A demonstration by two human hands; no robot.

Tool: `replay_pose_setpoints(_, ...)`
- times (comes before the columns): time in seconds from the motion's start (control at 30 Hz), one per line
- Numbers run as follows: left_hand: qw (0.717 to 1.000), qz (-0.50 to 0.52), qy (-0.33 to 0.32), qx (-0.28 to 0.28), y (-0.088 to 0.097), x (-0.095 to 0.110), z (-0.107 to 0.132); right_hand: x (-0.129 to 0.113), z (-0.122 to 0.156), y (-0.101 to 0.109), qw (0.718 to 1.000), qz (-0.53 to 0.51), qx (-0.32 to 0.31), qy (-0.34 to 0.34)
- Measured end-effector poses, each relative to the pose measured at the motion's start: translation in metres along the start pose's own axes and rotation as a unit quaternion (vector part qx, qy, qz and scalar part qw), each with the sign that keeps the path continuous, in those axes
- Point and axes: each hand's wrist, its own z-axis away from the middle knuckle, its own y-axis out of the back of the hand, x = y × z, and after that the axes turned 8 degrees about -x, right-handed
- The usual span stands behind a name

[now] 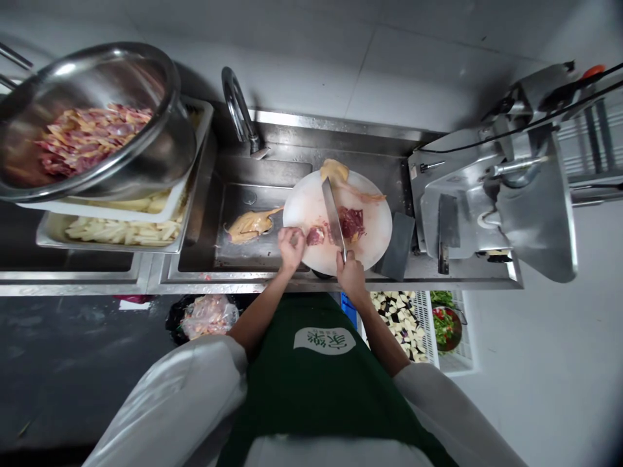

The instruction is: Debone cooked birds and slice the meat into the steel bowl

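A round white cutting board [372, 224] rests over the right side of a steel sink. Red raw meat [351, 222] lies on it, and a pale skin-covered piece [335, 172] sits at its far edge. My right hand [351, 275] is closed round the handle of a cleaver [333, 213] whose blade lies across the meat. My left hand [291, 248] is curled with its fingers pressed on a small piece of meat [315, 235] left of the blade.
Another pale poultry piece [250, 224] lies in the sink basin [233, 253] below a tap [238, 110]. At left, a steel bowl [160, 149] of cut meat sits above trays of pale strips [121, 230]. A meat slicer [491, 194] stands right. Crates of diced vegetables [402, 318] sit below.
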Motion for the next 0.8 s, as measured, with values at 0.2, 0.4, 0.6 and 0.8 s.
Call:
replay_pose_setpoints(0.2, 0.989, -0.01, 0.058, 0.138, 0.053, -0.015, 0.02, -0.032, 0.01, 0.006, 0.993, -0.052, 0.093, 0.044)
replay_pose_setpoints(0.4, 0.999, -0.011, -0.012, 0.032, 0.037, -0.004, 0.012, -0.034, -0.025, -0.026, 0.998, -0.007, -0.063, -0.007)
replay_pose_setpoints(0.6, 0.965, -0.024, -0.139, -0.223, -0.018, -0.001, -0.004, -0.02, -0.022, -0.016, 0.997, -0.006, -0.077, 0.017)
replay_pose_setpoints(0.8, 0.968, -0.044, -0.131, -0.209, -0.022, -0.018, 0.0, 0.03, -0.005, -0.03, 0.996, -0.015, -0.084, 0.029)
